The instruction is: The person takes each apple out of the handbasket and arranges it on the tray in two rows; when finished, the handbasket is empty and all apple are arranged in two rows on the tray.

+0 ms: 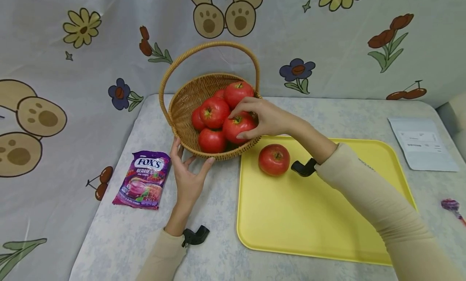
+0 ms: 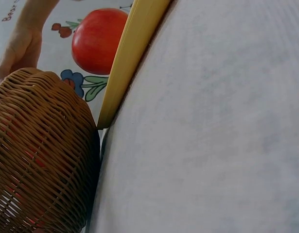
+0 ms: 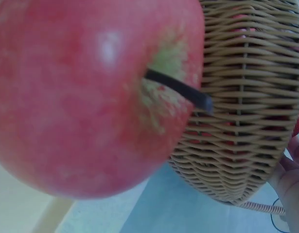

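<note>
A wicker basket [image 1: 189, 95] with an arched handle tips toward me, holding several red apples [image 1: 214, 112]. My left hand [image 1: 189, 184] holds its front left rim, thumb near the front and fingers at the side; parts of those fingers are hidden behind the wicker. Over the basket's right side, my right hand [image 1: 260, 115] grips a red apple [image 1: 236, 129] between thumb and fingers. Another apple [image 1: 274, 159] rests on the yellow tray [image 1: 320, 216], below the right wrist, and looms large in the right wrist view.
Left of the basket lies a purple candy bag [image 1: 143, 180]. A silver pouch [image 1: 422, 143] and a wrapped lollipop [image 1: 451, 206] are at the table's right side. Behind the table hangs a patterned cloth [image 1: 327, 42].
</note>
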Tool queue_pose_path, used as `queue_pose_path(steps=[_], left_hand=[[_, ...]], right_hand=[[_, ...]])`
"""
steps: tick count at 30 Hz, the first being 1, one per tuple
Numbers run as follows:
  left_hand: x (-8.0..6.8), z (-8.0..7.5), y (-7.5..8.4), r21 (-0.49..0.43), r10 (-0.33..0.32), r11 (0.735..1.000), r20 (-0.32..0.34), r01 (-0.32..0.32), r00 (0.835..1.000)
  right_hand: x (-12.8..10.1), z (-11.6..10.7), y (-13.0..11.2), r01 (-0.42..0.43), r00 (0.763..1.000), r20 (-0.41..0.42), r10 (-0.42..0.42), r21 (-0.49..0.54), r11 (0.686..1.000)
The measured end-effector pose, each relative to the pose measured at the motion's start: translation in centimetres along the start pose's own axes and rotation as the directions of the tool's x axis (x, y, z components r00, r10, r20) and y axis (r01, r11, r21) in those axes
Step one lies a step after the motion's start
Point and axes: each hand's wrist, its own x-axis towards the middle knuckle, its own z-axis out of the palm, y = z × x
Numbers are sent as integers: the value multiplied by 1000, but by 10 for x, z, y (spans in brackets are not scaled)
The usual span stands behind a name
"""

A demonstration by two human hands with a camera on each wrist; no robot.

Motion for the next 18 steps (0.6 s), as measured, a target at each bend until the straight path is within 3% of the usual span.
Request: queue_pose_path(steps=[18], left_hand=[[-1, 1, 3, 9, -3, 1000, 0, 3, 1000]], right_hand=[[-9, -19, -7, 19, 995, -98, -14, 43, 999]])
